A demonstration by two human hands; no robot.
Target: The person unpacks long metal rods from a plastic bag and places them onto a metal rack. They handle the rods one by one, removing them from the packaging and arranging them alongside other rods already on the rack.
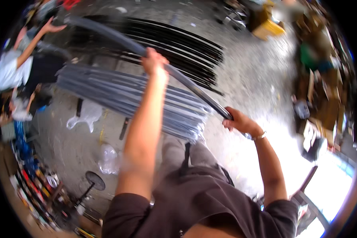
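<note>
Since the long dark bar (200, 93) runs diagonally in front of us, we read it from its far end, upper left, to its near end at right. Far left: a white-shirted co-worker (14, 73), open palm (52, 27) up near that far end, fingers spread; we can't tell if it touches. Second person (20, 106) shows just below, too small to detail. Next, a film-wrapped bundle (95, 85) of long pieces lies on the concrete floor (250, 75), our bar raised over it. Flat white plastic bag (87, 115) and crumpled clear bag (108, 158) lie on the floor nearer us.

Our left arm (142, 127) reaches forward over the bundle, elbow almost straight. Left hand (154, 62) is closed round the bar partway along, back of hand up; fingertips hidden. Left of that grip the bar looks greyish and blurred, right of it dark and shiny. A row of black bars (178, 43) lies farther out, side by side.

Our right arm (269, 166) is out to the side, elbow bent, forearm angled inward. Right hand (240, 121) is wrapped round the near end, bracelet (260, 137) at the wrist. Farther right: yellow box (269, 28) up top, then piled cardboard (331, 87) along the edge.
</note>
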